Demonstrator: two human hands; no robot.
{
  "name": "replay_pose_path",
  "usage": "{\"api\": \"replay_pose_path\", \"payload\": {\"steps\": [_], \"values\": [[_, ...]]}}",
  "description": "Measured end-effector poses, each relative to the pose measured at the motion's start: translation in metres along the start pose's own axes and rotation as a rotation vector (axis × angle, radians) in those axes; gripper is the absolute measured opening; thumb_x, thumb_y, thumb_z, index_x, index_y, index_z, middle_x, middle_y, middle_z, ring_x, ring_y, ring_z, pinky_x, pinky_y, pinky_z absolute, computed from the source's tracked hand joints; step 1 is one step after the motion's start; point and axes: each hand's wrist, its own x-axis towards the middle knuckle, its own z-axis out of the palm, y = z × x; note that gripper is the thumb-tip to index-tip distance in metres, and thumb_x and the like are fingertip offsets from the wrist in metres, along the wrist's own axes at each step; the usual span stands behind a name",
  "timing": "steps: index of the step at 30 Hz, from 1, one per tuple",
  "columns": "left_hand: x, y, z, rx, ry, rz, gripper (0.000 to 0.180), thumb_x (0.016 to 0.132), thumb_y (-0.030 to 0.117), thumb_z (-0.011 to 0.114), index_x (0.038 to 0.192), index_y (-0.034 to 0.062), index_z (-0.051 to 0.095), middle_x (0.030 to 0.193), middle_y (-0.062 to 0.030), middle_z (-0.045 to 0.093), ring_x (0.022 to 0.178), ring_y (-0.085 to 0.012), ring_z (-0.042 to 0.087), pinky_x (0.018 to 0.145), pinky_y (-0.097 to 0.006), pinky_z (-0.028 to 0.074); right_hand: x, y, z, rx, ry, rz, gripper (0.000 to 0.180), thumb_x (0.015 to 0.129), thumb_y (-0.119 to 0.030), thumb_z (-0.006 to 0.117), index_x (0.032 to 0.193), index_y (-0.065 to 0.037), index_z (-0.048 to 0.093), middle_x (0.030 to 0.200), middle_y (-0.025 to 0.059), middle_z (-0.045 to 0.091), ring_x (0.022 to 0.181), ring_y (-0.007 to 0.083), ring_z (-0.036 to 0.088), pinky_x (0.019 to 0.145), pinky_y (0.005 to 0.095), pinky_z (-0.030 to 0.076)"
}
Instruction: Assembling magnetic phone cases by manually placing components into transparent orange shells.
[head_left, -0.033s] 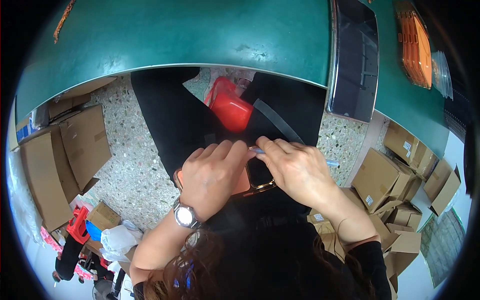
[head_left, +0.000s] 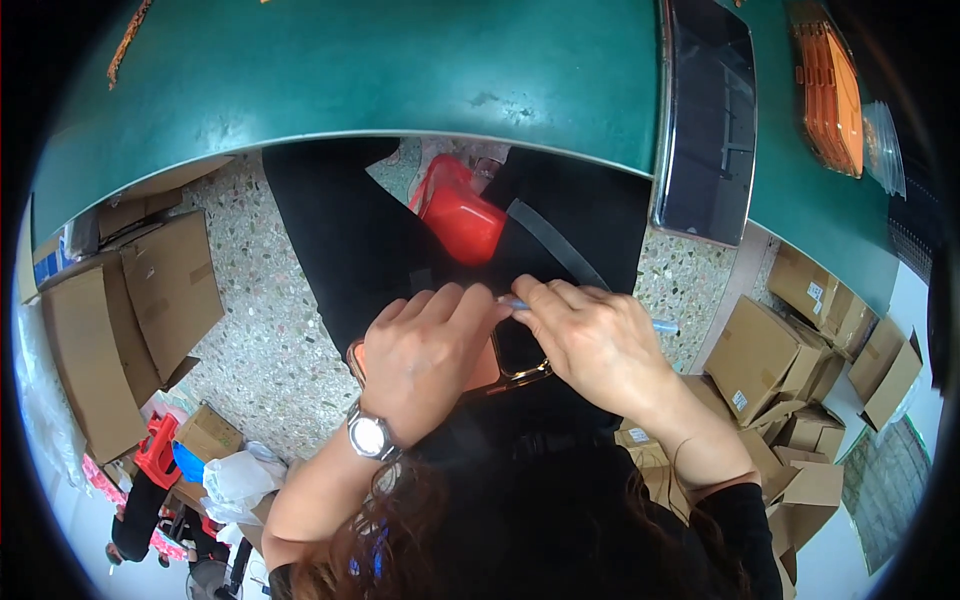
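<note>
Over my lap, my left hand (head_left: 425, 345) is closed round an orange phone case (head_left: 487, 369) with shiny gold edging. Its back covers much of the case. A dark opening with a gold rim shows at the case's right end. My right hand (head_left: 598, 340) grips a slim light-blue pen-like tool (head_left: 664, 326), whose rear end sticks out to the right. The tool's front end meets the left fingertips at the case's far edge. What its tip touches is hidden by the fingers.
Ahead curves a green table (head_left: 380, 75). A dark glossy phone (head_left: 705, 120) lies on its right part, with stacked orange phone cases (head_left: 832, 100) and clear plastic pieces (head_left: 884, 150) beyond. Below are a red stool (head_left: 465, 220), left cardboard boxes (head_left: 170, 285) and right cardboard boxes (head_left: 755, 350).
</note>
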Motion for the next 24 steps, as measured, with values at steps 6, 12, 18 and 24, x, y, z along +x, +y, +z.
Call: {"api": "replay_pose_path", "payload": {"steps": [6,12,18,24], "values": [[-0.005,-0.016,-0.089,-0.386,-0.299,-0.053,0.026,0.092,0.022,0.078,0.111,0.0063,0.069,0.094,-0.0095,0.072,0.086,-0.0282,0.071,0.076,-0.037,0.055,0.006,-0.002,-0.016,-0.047,0.235,-0.354,0.033,0.083,-0.018,0.084,0.113,-0.006,0.074,0.102,0.0054,0.077,0.07,0.017,0.064,0.059,0.0311,0.049],[-0.022,-0.048,-0.116,-1.057,-0.742,-0.364,0.073,0.099,0.026,0.074,0.159,0.0011,0.039,0.135,-0.0158,0.067,0.113,-0.0225,0.068,0.096,-0.039,0.055,0.015,-0.014,-0.042,-0.079,0.491,-0.52,0.036,0.078,-0.015,0.081,0.114,-0.012,0.08,0.116,0.0043,0.076,0.063,0.0095,0.053,0.055,0.0248,0.041],[-0.019,-0.032,-0.163,-0.921,-0.693,-0.151,0.085,0.092,0.027,0.078,0.16,-0.0005,0.035,0.136,-0.0168,0.066,0.122,-0.0262,0.065,0.106,-0.04,0.05,-0.002,-0.017,-0.067,0.121,0.664,-0.464,0.043,0.077,-0.012,0.085,0.119,-0.006,0.077,0.117,0.0112,0.075,0.069,0.0157,0.065,0.061,0.026,0.053],[-0.028,0.014,-0.263,-0.761,0.271,-0.096,0.103,0.08,0.049,0.086,0.156,-0.0019,0.04,0.142,-0.0164,0.06,0.117,-0.0241,0.065,0.102,-0.039,0.051,-0.044,0.034,-0.117,0.095,0.97,-0.263,0.05,0.075,-0.005,0.085,0.122,0.004,0.071,0.112,0.0207,0.069,0.094,0.0337,0.071,0.076,0.0376,0.06]]}}
